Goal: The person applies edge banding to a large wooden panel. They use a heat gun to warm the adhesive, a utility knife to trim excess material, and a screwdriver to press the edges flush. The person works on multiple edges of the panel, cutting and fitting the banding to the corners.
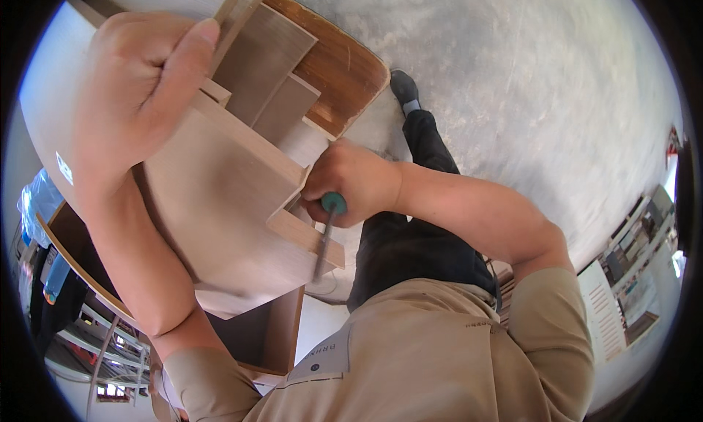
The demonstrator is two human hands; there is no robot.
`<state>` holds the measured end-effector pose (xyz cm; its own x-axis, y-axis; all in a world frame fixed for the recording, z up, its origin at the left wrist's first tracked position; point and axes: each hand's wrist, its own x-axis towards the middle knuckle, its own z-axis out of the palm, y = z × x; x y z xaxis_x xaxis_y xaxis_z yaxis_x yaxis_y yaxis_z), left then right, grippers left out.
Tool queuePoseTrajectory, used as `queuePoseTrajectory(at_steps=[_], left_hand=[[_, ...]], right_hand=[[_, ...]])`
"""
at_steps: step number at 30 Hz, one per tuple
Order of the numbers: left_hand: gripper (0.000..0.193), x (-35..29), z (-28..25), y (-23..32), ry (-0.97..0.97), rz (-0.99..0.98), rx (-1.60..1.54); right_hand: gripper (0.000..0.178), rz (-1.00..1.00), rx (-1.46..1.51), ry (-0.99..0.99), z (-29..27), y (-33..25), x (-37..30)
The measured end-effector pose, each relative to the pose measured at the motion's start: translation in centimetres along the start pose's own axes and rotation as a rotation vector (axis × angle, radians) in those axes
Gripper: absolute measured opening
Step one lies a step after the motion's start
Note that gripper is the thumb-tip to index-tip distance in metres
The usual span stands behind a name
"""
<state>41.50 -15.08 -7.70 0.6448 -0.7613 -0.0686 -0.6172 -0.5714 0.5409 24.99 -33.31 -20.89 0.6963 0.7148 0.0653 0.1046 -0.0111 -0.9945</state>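
My right hand [344, 182] is closed around a screwdriver with a green handle [334, 202]. Its thin metal shaft points down toward my body. That fist is at the corner of a pale wood-grain furniture piece [227, 202], beside a notched gap between two wooden strips. Over the far left part of the same piece, my left hand [143, 85] is closed, its fingers curled under and its thumb lying along them. The thumb tip is near a narrow upright wooden strip [238, 30]. Whatever the left fingers hold, if anything, is hidden.
Grey-brown boards [267, 63] lie on a brown wooden top [340, 74] with a rounded corner. Below the pale piece stands an open brown wooden box [282, 330]. Clear plastic wrap [38, 202] is at the far left. Concrete floor [527, 71] extends rightward; boards [622, 275] lean there.
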Motion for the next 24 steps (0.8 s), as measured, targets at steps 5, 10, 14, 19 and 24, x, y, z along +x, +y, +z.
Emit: queuePoseTrajectory(at_steps=[5, 10, 14, 19, 24], left_hand=[[0.037, -1.0, -0.1, -0.5, -0.010, -0.032, 0.053], [0.026, -1.0, 1.3, -1.4, 0.045, 0.183, 0.197], [0.023, -0.1, 2.0, -1.2, 0.106, -0.033, 0.213], [0.029, -1.3, 2.4, -3.0, 0.329, -0.066, 0.057], [0.032, -1.2, 2.5, -2.7, 0.702, -0.135, -0.016]], right_hand=[[0.012, 0.006, -0.078, 0.080, -0.1, 0.1, 1.4], [0.022, -0.012, -0.278, 0.051, -0.8, 2.6, -3.5], [0.031, 0.262, -0.904, -0.460, -2.9, 2.8, -7.6], [0.033, 0.419, 0.274, 0.259, -4.5, -1.6, -6.9], [0.035, 0.266, 0.106, 0.272, -4.7, -3.4, -2.3]])
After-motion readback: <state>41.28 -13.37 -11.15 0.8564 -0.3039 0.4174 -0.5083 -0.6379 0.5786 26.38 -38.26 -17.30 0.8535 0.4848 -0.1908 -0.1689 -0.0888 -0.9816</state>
